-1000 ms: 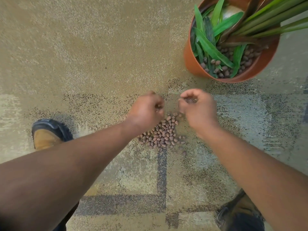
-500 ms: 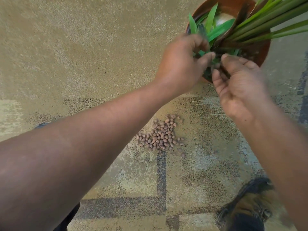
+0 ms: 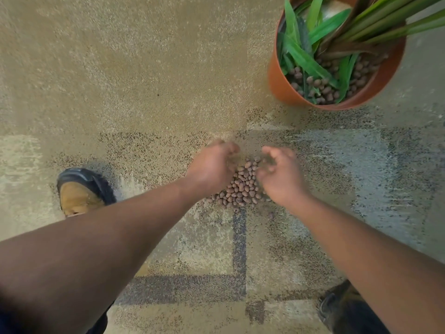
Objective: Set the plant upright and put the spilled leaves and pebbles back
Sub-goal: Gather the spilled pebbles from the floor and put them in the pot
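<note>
An orange pot [image 3: 281,89] stands upright at the top right, holding a green plant [image 3: 375,27], loose green leaves [image 3: 305,60] and brown pebbles [image 3: 322,89]. A small heap of brown pebbles [image 3: 242,189] lies on the carpet in the middle. My left hand [image 3: 212,166] is at the heap's left edge and my right hand [image 3: 280,175] at its right edge. Both are blurred, with fingers curled and slightly apart over the pebbles, and I see nothing held in either.
Patterned beige and grey carpet [image 3: 144,80] covers the floor. My tan and black shoe [image 3: 81,191] is at the left, and a dark shoe [image 3: 344,307] is at the bottom right.
Both hands have come back down from the pot to the pebble heap on the carpet. The pebbles they carried up earlier are no longer in them.
</note>
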`<state>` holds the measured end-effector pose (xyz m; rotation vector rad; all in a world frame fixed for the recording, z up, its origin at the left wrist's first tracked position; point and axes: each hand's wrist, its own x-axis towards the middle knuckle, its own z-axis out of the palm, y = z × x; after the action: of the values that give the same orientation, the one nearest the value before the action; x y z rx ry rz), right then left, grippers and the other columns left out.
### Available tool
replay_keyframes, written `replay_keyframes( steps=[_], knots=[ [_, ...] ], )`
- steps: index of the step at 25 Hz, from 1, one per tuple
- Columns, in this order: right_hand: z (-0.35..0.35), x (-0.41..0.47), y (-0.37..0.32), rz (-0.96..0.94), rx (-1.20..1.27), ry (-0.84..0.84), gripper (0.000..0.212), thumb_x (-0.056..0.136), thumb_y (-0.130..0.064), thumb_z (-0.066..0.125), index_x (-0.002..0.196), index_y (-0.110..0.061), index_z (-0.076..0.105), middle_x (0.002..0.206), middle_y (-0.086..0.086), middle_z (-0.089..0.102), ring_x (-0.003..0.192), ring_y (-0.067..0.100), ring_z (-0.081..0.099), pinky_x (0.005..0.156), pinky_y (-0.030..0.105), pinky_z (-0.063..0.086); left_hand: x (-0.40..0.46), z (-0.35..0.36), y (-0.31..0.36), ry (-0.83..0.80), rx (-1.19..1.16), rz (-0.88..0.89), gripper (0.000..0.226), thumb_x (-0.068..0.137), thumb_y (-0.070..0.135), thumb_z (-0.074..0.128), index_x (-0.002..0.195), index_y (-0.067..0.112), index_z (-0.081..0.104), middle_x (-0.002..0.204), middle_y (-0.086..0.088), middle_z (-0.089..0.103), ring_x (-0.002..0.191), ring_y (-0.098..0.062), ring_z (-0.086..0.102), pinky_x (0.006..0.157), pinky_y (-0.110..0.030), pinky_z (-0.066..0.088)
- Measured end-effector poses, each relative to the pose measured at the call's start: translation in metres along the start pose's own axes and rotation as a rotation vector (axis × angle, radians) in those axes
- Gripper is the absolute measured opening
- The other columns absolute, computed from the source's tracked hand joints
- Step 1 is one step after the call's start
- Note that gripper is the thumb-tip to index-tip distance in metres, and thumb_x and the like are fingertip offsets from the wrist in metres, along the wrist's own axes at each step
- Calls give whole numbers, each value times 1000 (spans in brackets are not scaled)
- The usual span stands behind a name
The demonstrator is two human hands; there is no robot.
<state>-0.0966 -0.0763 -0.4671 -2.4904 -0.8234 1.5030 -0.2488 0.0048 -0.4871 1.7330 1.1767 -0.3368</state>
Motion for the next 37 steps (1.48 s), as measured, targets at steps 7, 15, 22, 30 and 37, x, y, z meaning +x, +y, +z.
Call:
replay_keyframes(
  steps=[7,15,22,30,37],
  knots=[
    [41,25,5,66,-83,40,27,94,-12,72,115,-23,58,131,7,51,94,17,59,69,12,47,-7,41,-11,-47,9,-131,51,88,0,69,132,24,56,115,6,44,97,-15,56,69,-4,42],
    [50,18,1,208,373,-17,19,98,-4,65,102,-23,66,101,-1,71,93,17,70,76,32,61,8,33,3,-32,-225,-300,26,96,-1,63,111,19,71,99,5,67,88,-14,67,60,-13,50],
    [47,7,3,302,714,-45,20,94,2,68,97,-17,70,96,2,75,89,13,75,76,24,64,-4,26,-3,-39,-584,-349,23,92,-4,69,88,18,74,91,5,74,86,-12,72,74,-21,62],
    [35,-7,-2,286,850,-15,20,94,3,69,96,-17,73,84,-1,79,83,11,78,70,19,60,-13,10,14,-18,-592,-289,29,91,-7,69,82,20,73,117,-9,74,122,-22,66,100,-44,58],
    [20,-8,-12,233,890,41,18,93,3,70,97,-14,73,90,3,78,86,13,77,76,23,62,-3,-9,28,-15,-516,-267,23,91,2,73,87,24,74,94,2,75,92,-17,73,90,-39,62]
  ],
)
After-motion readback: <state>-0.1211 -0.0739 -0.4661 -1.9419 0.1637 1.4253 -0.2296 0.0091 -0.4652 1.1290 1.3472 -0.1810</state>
